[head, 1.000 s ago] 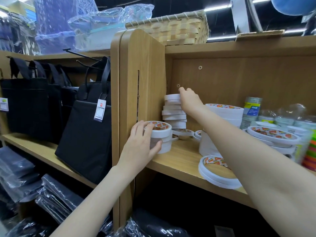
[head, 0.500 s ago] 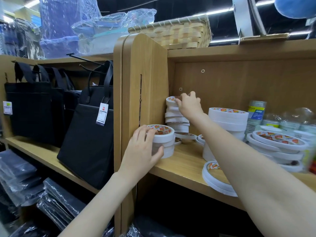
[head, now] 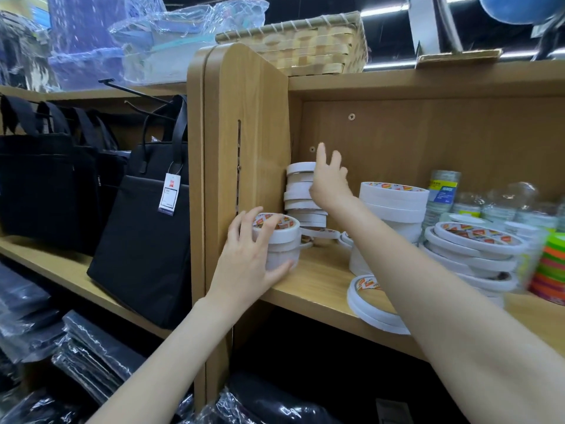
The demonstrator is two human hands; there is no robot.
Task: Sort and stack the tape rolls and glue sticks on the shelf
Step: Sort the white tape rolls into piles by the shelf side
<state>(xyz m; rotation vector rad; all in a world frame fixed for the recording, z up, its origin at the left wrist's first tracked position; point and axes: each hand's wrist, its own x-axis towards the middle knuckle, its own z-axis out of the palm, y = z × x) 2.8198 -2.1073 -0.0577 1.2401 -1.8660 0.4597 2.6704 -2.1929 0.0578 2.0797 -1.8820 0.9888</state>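
Observation:
Several white tape rolls stand on the wooden shelf (head: 318, 283). My left hand (head: 247, 264) wraps around a short stack of small rolls (head: 282, 240) at the shelf's front left corner. Behind it a taller, uneven stack of thin rolls (head: 301, 194) leans against the side panel. My right hand (head: 328, 179) is beside the top of that stack, fingers spread and raised, holding nothing. A wide stack of larger rolls (head: 393, 203) stands to the right, flat rolls (head: 474, 243) lie further right, and another flat pile (head: 367, 298) sits at the front edge under my right forearm.
The upright side panel (head: 244, 142) bounds the shelf on the left. Clear tape packs (head: 443, 191) and bright coloured rolls (head: 550, 270) fill the right. Black bags (head: 143, 215) hang on the neighbouring shelf. A woven basket (head: 305, 41) sits on top.
My right hand has let go of the top roll of the tall stack and lifted with its fingers spread. My left hand stays on the small front stack.

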